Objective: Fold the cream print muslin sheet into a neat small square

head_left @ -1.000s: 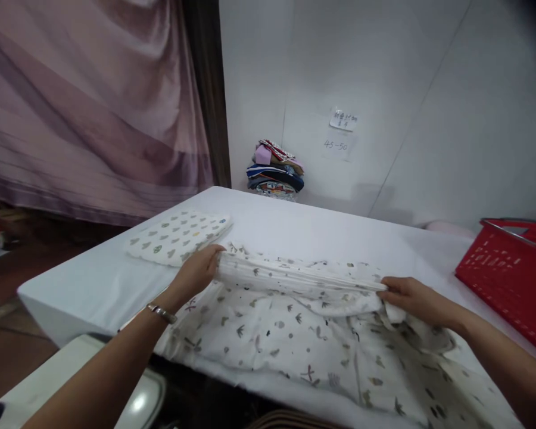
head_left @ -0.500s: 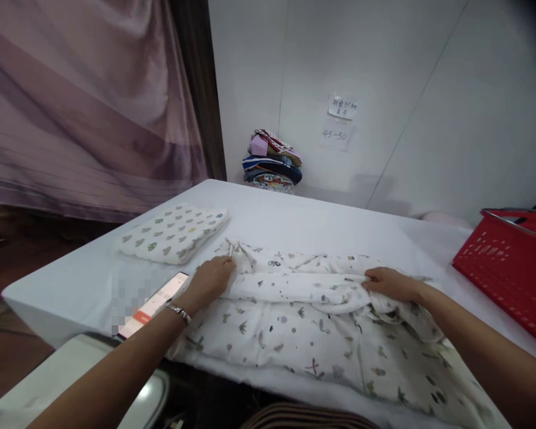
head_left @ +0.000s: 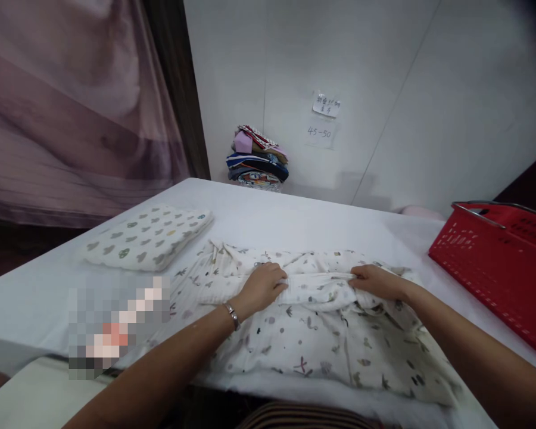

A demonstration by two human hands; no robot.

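Observation:
A white muslin cloth (head_left: 295,339) printed with small plants and birds lies spread and partly bunched across the front of the table. My left hand (head_left: 263,289), a bracelet at its wrist, rests on the raised fold near the cloth's middle, its fingers bent and closed on the fabric. Between the thumb and fingers of my right hand (head_left: 375,281) the same fold is pinched, farther to the right. Below that hand the fabric is crumpled, and part of it is hidden under my right forearm.
A folded white cloth with grey cloud shapes (head_left: 147,238) lies at the table's left. A blurred-out object (head_left: 116,328) sits in front of it. On the right stands a red plastic basket (head_left: 495,262). Folded fabrics (head_left: 256,158) are stacked beyond the table (head_left: 304,214), against the wall.
My left hand has moved right along the fold, from the cloth's left end to near its middle. My right hand keeps its pinch. The view has shifted slightly to the right.

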